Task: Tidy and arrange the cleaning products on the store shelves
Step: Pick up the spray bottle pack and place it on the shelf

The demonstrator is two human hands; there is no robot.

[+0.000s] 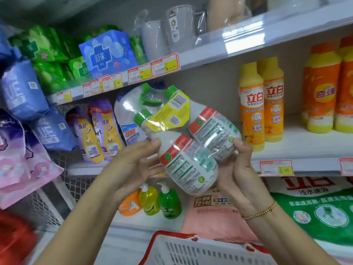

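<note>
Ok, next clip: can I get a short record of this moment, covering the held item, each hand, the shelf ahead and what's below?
held item: twin pack of white bottles with green caps, wrapped together, tilted with caps up-left
left hand: holds the pack near the bottle shoulders
right hand: holds the pack at the bottle bases
shelf ahead: orange dish-soap bottles upright, right of the pack
below: white basket with red rim

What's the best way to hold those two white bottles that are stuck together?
Hold the twin pack by its wide bodies, one hand from each side, as the left hand and right hand do. It lies tilted, with its green caps pointing up-left. The necks under the yellow wrap are thin, so a grip there would probably let it swing.
</note>
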